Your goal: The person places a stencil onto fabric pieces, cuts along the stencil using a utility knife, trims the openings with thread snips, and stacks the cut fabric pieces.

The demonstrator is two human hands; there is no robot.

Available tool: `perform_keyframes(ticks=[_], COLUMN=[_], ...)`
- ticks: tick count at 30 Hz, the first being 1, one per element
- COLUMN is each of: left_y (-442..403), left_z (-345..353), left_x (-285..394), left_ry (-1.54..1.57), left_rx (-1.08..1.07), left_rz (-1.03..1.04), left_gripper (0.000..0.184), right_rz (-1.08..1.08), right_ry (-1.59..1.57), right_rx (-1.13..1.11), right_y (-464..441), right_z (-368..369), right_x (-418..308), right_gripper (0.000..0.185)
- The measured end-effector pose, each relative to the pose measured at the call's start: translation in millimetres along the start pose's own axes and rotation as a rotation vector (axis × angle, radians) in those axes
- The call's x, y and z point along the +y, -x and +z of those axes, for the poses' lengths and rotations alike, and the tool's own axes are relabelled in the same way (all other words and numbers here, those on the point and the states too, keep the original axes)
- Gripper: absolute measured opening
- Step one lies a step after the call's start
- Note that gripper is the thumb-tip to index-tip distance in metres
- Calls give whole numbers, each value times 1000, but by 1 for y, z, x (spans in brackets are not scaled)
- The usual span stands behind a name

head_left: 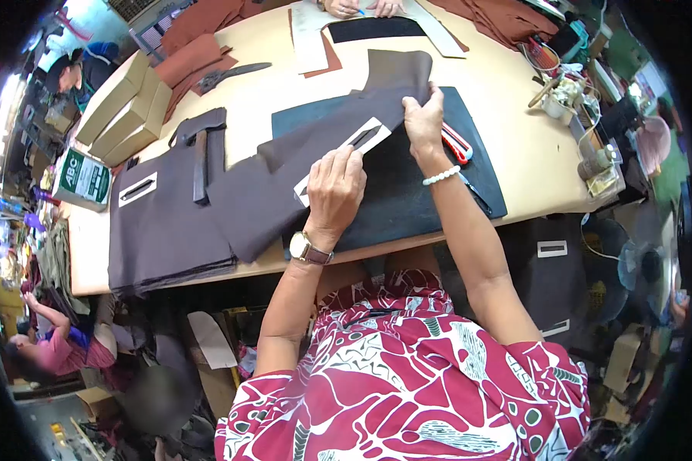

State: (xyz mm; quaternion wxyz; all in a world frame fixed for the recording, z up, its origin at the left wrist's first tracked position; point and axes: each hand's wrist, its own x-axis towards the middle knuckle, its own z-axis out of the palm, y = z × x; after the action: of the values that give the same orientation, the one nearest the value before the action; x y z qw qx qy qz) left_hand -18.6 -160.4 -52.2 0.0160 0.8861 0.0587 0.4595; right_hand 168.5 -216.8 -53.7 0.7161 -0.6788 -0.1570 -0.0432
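A dark brown leather-like panel (246, 196) with a white-framed slot (370, 137) is lifted at a slant over a black cutting mat (392, 203). My left hand (332, 188), with a watch at the wrist, has its fingers curled over the panel at the lower end of the white frame. Higher up, my right hand (424, 119) grips the panel's far right edge between thumb and fingers. Close by my right wrist, a red and white cutter (457, 143) lies on the mat. More brown panels (161, 238) are stacked at the left, with a hammer (201, 165) on top.
Cardboard boxes (127, 107) and a green-and-white tin (82, 178) stand at the table's left. Black scissors (234, 74) lie farther back. Across the table, another person's hands (365, 8) hold a blue pen over pale pieces. A cluttered pot (559, 100) stands at the right.
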Motion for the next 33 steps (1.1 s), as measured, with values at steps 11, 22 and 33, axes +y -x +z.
perform_keyframes(ticks=[11,22,33], left_y=[24,19,36], left_z=[-11,-13,-14], left_x=[18,17,11], left_ry=[487,646,580], left_rx=[-390,-684,-584], left_rz=[-300,-509,-335], left_gripper=[25,29,12], right_rz=[-610,-476,-527], right_ry=[1034,564,476], right_rx=[25,-999,-1068], right_y=[28,72,70], right_z=[-130,-103,-113], right_x=[-26,-20,-12], right_gripper=[59,27,20])
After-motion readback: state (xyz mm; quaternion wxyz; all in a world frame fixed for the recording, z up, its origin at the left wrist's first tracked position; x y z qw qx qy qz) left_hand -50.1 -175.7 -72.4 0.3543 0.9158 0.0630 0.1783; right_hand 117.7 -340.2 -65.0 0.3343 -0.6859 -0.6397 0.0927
